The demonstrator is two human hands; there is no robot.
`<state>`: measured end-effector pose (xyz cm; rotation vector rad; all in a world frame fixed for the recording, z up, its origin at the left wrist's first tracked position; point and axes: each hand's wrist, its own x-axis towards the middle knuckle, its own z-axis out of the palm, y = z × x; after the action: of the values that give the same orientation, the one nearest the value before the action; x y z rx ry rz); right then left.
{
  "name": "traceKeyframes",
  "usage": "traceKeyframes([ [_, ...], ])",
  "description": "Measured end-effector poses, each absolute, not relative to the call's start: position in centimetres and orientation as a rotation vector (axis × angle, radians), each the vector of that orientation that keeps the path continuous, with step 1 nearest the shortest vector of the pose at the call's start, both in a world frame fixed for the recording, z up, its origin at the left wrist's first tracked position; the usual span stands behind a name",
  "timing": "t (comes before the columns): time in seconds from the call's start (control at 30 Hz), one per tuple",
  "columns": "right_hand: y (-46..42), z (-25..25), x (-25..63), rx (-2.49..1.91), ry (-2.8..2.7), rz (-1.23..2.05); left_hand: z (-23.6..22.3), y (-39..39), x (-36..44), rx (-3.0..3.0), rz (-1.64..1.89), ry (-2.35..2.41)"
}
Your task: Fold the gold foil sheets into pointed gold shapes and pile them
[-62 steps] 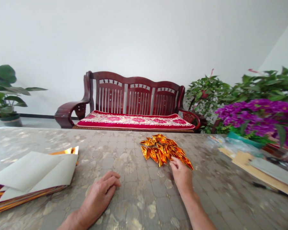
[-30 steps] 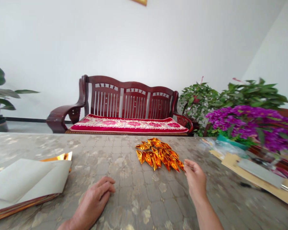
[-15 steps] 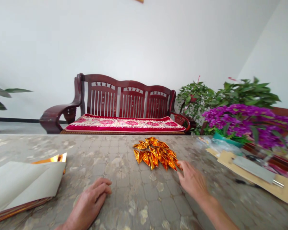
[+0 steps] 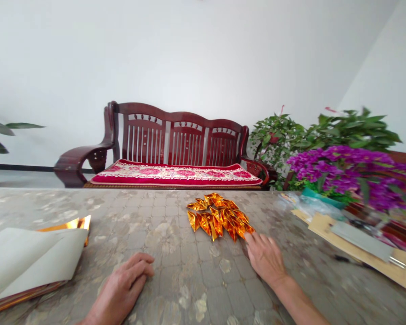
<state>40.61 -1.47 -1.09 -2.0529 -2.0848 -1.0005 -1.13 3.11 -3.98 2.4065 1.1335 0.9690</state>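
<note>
Shiny folded gold foil paper pieces with pointed ends lie in overlapping rows on the table. At their near right edge is my right hand, palm down, its fingers stretched toward the outermost piece and seeming to touch it. The fingertips and thumb are partly hidden. My left hand rests on the tabletop, fingers loosely bent, with nothing in it. To its left lies a stack of paper sheets, pale side up, gold foil showing at the far edge.
A patterned cover spans the table. On the right are a clipboard, clear plastic bags and purple flowers. Beyond the table stands a dark wooden bench with a red cushion.
My right hand has shifted slightly left against the edge of the folded pieces, covering the end of the nearest one. My left hand stays nearly in place. The view has turned slightly.
</note>
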Motion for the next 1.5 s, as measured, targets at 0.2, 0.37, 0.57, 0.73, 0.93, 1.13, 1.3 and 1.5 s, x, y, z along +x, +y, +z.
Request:
traceKeyframes([
  [0.2, -1.0, -1.2, 40.7, -2.034, -2.066, -0.98, -4.1, 3.2, -1.2, 2.407, 0.977, 1.122],
  [0.37, -0.7, -1.1, 40.8, -2.006, -2.003, -0.971, -4.1, 3.2, -1.1, 2.395, 1.005, 1.123],
  [0.57, 0.1, -0.9, 41.2, -2.006, -1.895, -0.9, -4.1, 3.3, -1.1, 2.381, 1.02, 1.117],
  [0.73, 0.9, -0.7, 41.1, -2.011, -1.841, -0.829, -4.0, 3.3, -1.1, 2.392, 1.017, 1.111],
  [0.93, 1.6, -0.9, 40.6, -2.003, -1.809, -0.818, -3.7, 3.2, -1.0, 2.394, 1.007, 1.121],
  [1.13, 2.3, -1.4, 40.5, -2.009, -1.785, -0.838, -3.9, 3.2, -1.1, 2.406, 1.005, 1.095],
  [1.3, 2.7, -1.6, 40.3, -2.014, -1.779, -0.855, -4.2, 3.3, -1.2, 2.417, 0.967, 1.102],
  [1.5, 2.7, -1.8, 40.1, -2.007, -1.793, -0.861, -4.1, 3.2, -1.2, 2.418, 0.93, 1.106],
])
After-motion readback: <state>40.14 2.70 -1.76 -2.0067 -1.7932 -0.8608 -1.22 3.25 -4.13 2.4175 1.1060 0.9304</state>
